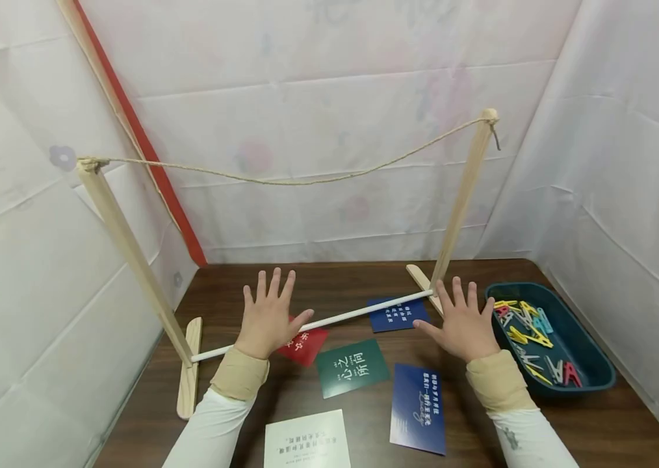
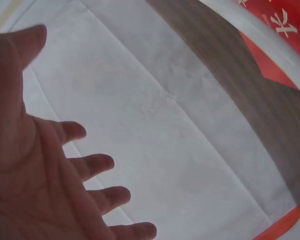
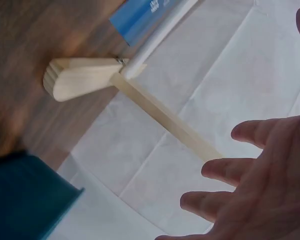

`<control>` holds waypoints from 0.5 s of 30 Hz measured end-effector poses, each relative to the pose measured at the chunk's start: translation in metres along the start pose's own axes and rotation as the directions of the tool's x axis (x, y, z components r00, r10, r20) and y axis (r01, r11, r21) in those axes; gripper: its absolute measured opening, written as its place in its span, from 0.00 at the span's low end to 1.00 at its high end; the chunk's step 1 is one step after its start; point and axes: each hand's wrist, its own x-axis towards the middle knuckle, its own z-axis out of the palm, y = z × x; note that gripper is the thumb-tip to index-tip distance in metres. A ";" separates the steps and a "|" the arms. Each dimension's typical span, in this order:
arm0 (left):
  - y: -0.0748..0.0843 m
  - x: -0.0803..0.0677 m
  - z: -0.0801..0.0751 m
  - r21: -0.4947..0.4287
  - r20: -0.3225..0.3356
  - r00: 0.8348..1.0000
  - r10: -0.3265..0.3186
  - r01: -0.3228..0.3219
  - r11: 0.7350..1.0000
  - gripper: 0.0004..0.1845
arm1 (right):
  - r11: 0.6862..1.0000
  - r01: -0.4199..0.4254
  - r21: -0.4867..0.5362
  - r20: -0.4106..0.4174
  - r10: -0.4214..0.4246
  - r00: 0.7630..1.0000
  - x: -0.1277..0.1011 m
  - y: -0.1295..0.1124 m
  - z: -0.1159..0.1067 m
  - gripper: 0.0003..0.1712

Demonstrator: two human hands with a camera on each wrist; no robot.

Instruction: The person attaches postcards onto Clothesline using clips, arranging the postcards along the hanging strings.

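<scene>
My left hand (image 1: pixel 271 318) is held out with its fingers spread and nothing in it, overlapping a red card (image 1: pixel 307 346) in the head view. On the other side my right hand (image 1: pixel 463 323) is spread the same way, near the right post and the teal basin (image 1: pixel 601 364). Both palms show bare in the wrist views. Between and below the hands lie a green card (image 1: pixel 353 367) and a blue card (image 1: pixel 417 408) with white writing. Another blue card (image 1: pixel 398 316) lies under the white rod (image 1: pixel 359 313), and a cream card (image 1: pixel 307 442) is at the front.
A wooden stand has a left post (image 1: pixel 136 260) and a right post (image 1: pixel 463 195), with a sagging twine (image 1: pixel 283 182) tied between their tops. Several coloured clothes pegs (image 1: pixel 531 325) lie in the basin. White sheeting (image 1: pixel 329 130) encloses the dark wooden table (image 1: pixel 230 279).
</scene>
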 end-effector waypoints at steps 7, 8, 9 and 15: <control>-0.003 0.000 -0.012 0.000 -0.046 0.999 -0.028 0.028 1.000 0.46 | 1.000 0.008 -0.014 -0.026 -0.009 1.000 0.006 0.005 -0.013 0.63; -0.003 0.000 -0.014 -0.001 -0.046 0.998 -0.030 0.030 1.000 0.45 | 1.000 0.009 -0.017 -0.030 -0.010 0.999 0.007 0.006 -0.014 0.63; -0.004 0.000 -0.016 -0.002 -0.046 0.998 -0.033 0.033 0.999 0.45 | 1.000 0.013 -0.022 -0.034 -0.014 0.999 0.008 0.007 -0.016 0.63; -0.010 -0.002 -0.023 -0.006 -0.097 0.995 -0.033 0.032 0.999 0.42 | 0.999 0.018 -0.033 -0.036 -0.020 0.999 0.012 0.009 -0.025 0.62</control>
